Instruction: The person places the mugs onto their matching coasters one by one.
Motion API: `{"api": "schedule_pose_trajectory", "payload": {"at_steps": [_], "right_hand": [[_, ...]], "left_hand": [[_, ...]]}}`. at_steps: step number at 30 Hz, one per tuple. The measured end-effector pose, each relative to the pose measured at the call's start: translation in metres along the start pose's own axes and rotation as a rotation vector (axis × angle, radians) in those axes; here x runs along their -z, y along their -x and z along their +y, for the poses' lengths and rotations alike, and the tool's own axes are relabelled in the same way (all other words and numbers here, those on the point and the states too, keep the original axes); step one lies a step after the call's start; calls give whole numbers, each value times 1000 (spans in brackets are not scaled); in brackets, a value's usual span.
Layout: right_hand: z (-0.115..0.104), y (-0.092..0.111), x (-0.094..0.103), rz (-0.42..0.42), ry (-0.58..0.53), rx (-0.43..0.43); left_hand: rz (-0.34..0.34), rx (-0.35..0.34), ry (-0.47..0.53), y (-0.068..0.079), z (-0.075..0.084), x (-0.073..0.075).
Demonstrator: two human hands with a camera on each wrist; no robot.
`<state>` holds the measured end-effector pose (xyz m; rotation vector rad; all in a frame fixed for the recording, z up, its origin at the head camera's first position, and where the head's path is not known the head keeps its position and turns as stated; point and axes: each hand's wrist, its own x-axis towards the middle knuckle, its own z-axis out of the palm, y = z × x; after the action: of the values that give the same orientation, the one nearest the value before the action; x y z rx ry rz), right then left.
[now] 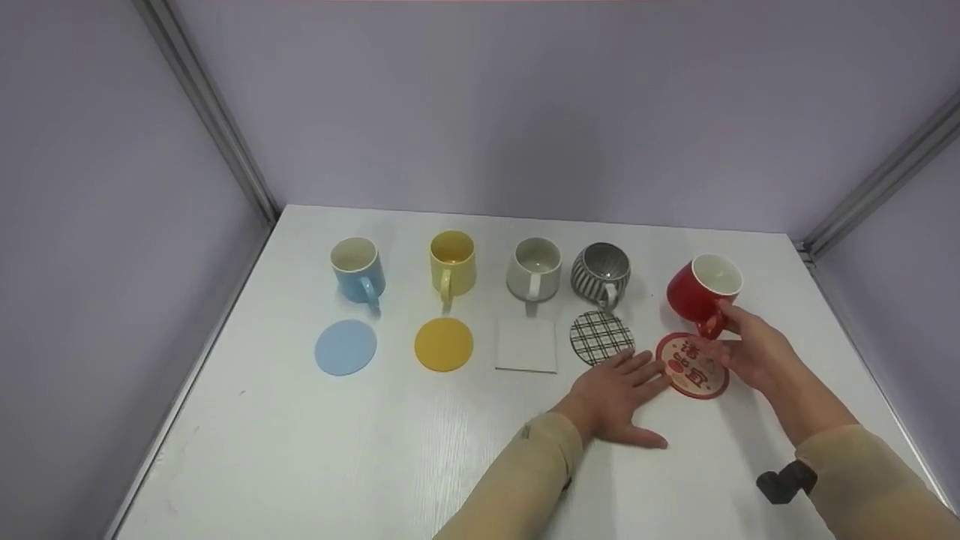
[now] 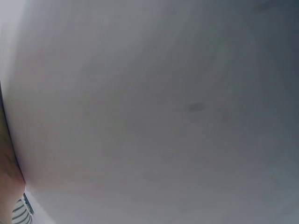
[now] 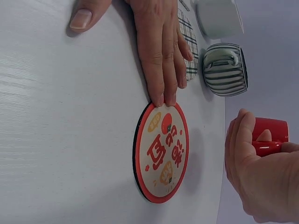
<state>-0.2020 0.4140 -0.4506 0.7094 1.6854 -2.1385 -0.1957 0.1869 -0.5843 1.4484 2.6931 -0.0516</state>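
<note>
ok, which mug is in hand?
The red mug, far right in the head view: the right hand grips it; no hand touches the other four.

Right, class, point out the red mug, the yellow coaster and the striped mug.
Red mug (image 1: 691, 298), head view, outer side.
Yellow coaster (image 1: 444, 344), head view, middle of its top.
Striped mug (image 3: 226, 79), right wrist view, outer side.

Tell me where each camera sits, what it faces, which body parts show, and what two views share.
Head: worn there, facing forward and down at the table; left hand, right hand and sleeves show.
Left wrist: worn there, facing a pale surface; skin shows at the left edge.
Right wrist: worn there, facing the red-rimmed coaster; both hands show.
Head and right wrist share the coaster and the red mug.
</note>
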Motion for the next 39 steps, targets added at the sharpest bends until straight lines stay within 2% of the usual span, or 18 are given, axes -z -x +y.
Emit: {"api": "schedule_pose_trajectory", "payload": {"at_steps": [6,20,33,39], "right_hand": [[6,2,4,-27,137,45],[7,16,9,-25,-33,-6],[15,28,19,-49,53,44],[19,33,22,-42,45,37]], "left_hand": [[3,7,-20,1,-1,0],[-6,2,-9,-2,-3,-1],[-1,3,-12,-2,0,0],[0,2,-17,-1,-1,1]]}}
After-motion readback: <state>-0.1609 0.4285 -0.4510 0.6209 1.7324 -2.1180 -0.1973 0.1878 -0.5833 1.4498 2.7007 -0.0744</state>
